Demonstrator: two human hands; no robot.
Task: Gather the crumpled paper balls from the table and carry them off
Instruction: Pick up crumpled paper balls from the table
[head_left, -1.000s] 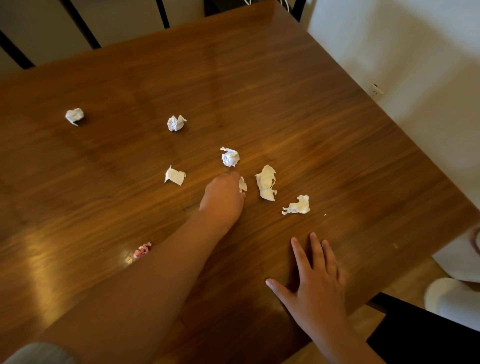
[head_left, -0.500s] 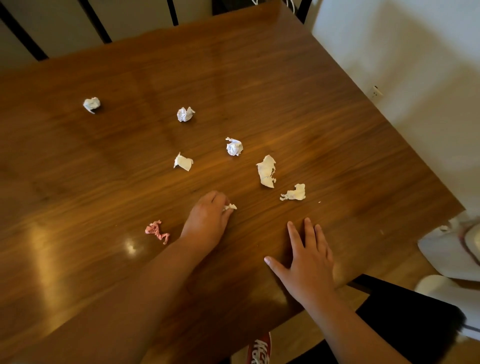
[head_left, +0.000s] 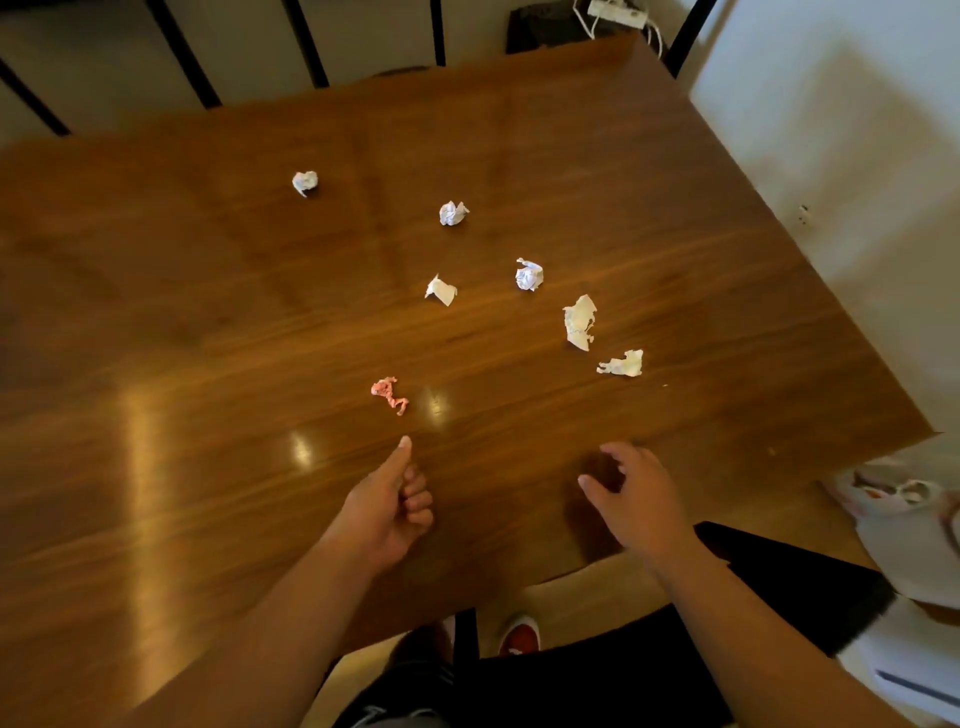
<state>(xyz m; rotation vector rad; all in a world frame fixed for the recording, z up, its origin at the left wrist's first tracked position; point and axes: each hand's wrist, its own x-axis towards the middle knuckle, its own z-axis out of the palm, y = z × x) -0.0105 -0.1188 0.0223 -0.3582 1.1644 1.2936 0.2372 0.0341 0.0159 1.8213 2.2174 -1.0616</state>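
Our left hand (head_left: 389, 501) curls closed; whether round anything, we cannot tell. Our right hand (head_left: 641, 499) hovers loose and empty, likely poised for the paper balls (head_left: 529, 274) scattered across the counter (head_left: 208, 312).

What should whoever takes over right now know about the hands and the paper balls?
Left hand: fingers curled, thumb out; the small scrap it pinched a moment ago is gone from the table, so probably in the fist, unseen.
Right hand: loosely curled by the near edge, holding nothing.
Lying on the table: far-left ball, far-middle ball, centre ball, folded scrap, flat torn piece, ragged piece, pink scrap.
Done: one scrap at most. Left: those seven, then carrying everything off.
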